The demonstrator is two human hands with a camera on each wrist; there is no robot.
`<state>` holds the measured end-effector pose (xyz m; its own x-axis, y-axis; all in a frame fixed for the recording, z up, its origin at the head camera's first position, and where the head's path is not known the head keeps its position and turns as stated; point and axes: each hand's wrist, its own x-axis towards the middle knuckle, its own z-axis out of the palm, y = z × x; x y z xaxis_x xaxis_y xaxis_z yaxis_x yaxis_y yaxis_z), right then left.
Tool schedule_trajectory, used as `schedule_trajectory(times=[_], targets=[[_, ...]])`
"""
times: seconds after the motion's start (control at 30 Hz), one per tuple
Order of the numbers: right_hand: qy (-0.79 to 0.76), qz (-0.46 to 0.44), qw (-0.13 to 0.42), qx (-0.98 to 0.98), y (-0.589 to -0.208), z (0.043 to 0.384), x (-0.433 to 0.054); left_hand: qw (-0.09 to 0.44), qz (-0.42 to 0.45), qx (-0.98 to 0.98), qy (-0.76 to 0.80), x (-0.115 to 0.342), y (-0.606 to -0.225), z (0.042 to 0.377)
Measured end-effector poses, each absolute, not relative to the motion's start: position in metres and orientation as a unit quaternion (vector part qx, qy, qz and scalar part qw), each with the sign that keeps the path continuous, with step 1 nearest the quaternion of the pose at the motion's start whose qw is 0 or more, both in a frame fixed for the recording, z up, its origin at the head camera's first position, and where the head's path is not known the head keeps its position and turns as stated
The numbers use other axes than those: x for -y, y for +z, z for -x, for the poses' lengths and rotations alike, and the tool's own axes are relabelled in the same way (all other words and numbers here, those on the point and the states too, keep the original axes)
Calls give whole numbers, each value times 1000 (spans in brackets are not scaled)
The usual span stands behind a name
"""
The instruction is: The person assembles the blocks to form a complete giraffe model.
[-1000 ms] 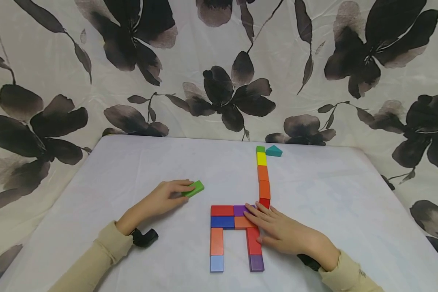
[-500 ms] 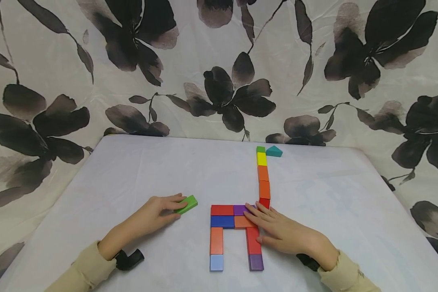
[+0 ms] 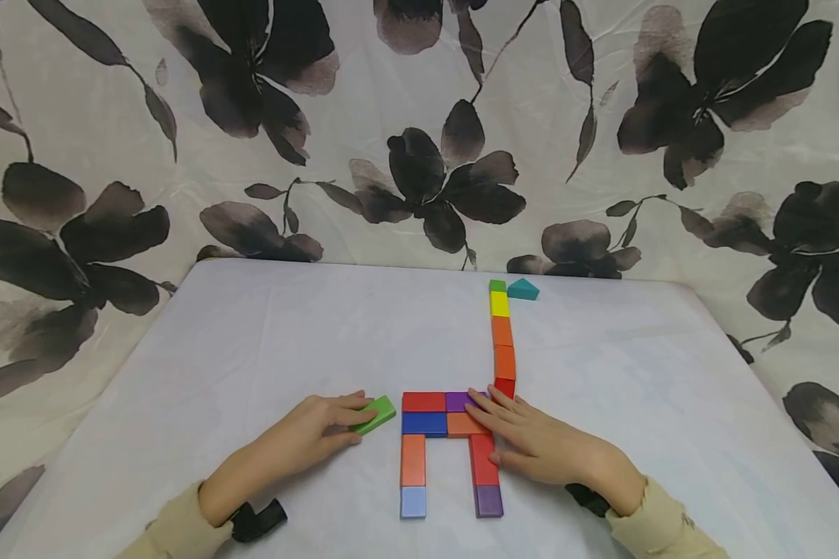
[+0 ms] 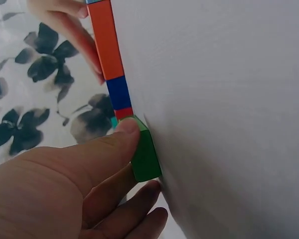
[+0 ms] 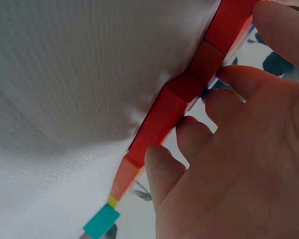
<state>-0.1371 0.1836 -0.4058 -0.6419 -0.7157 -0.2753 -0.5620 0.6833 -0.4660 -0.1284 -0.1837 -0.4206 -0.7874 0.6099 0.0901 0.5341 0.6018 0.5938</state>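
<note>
My left hand (image 3: 313, 428) pinches a green rectangular block (image 3: 381, 413) between thumb and fingers, just left of a flat arrangement of blocks. In the left wrist view the thumb presses the green block's (image 4: 145, 158) near end. That arrangement has a red block (image 3: 423, 401) and a blue block (image 3: 423, 424) at its left, with purple and orange ones beside them. Two legs run toward me, ending in a light blue block (image 3: 413, 502) and a purple block (image 3: 489, 501). My right hand (image 3: 559, 446) rests on the arrangement's right side, fingers extended over the purple, orange and red blocks, partly hiding them.
A column of orange, yellow (image 3: 499, 303) and green blocks runs from the right hand toward the table's far edge. A teal triangular block (image 3: 523, 289) lies beside its far end. A white cloth covers the table (image 3: 287, 310); a floral sheet (image 3: 447, 186) hangs behind.
My left hand has carried the green block toward me, then right, up close to the arrangement's left end. The right hand has stayed in place on the blocks.
</note>
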Motion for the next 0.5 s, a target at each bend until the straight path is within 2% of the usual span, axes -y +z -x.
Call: schedule_trajectory(times=[0.5], targets=[[-182, 363, 222, -887, -404, 137, -184, 69, -309, -891, 326, 178, -426, 137]])
